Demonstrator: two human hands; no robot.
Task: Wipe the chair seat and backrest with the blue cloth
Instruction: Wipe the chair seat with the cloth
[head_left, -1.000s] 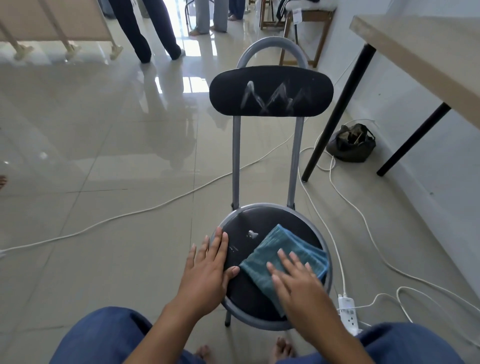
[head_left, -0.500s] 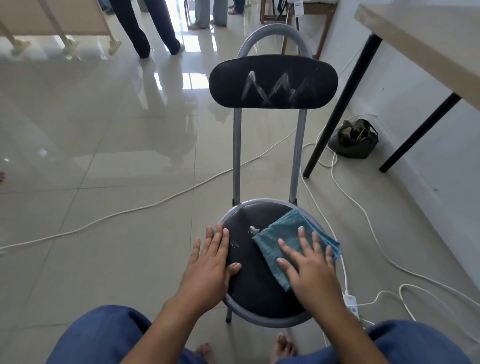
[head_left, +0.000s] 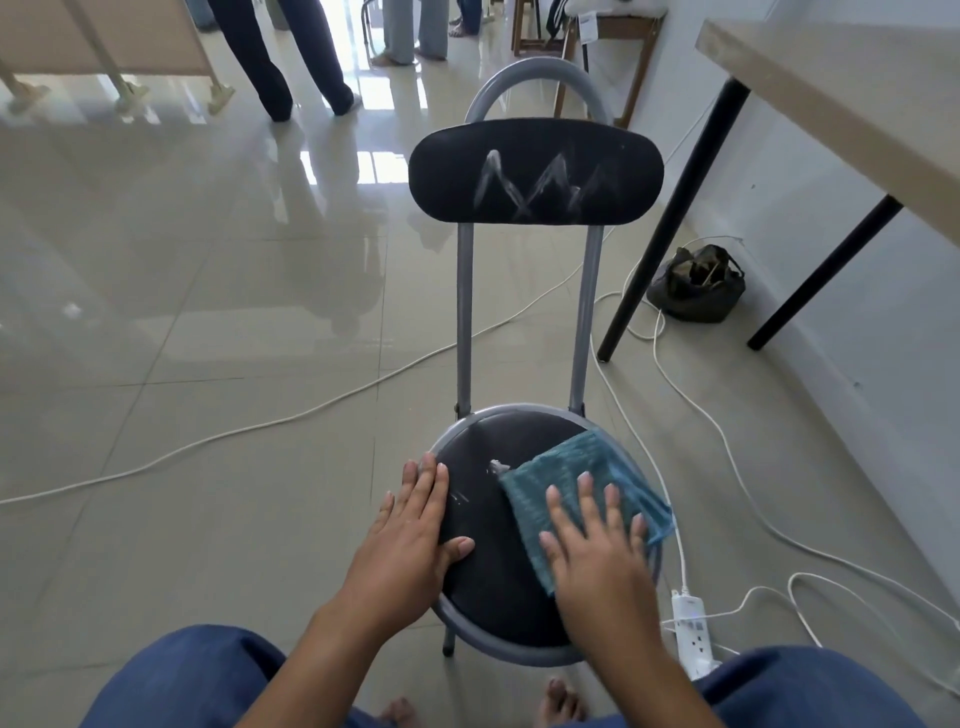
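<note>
A grey metal chair stands in front of me with a round black seat (head_left: 485, 582) and a black oval backrest (head_left: 535, 171). White zigzag smears mark the backrest, and a small white blob (head_left: 497, 466) lies on the seat. The blue cloth (head_left: 571, 478) lies flat on the right half of the seat, its corner hanging over the rim. My right hand (head_left: 597, 556) presses flat on the cloth with fingers spread. My left hand (head_left: 410, 540) rests flat on the seat's left edge, holding nothing.
White cables (head_left: 260, 426) run across the tiled floor, and a power strip (head_left: 693, 631) lies by the chair's right side. A table's black legs (head_left: 670, 208) and a dark bag (head_left: 696, 286) stand to the right. People's legs (head_left: 291, 62) are at the back.
My right hand has slid the cloth from the seat's front centre toward the right rim and slightly back. The left hand has stayed on the seat's left edge.
</note>
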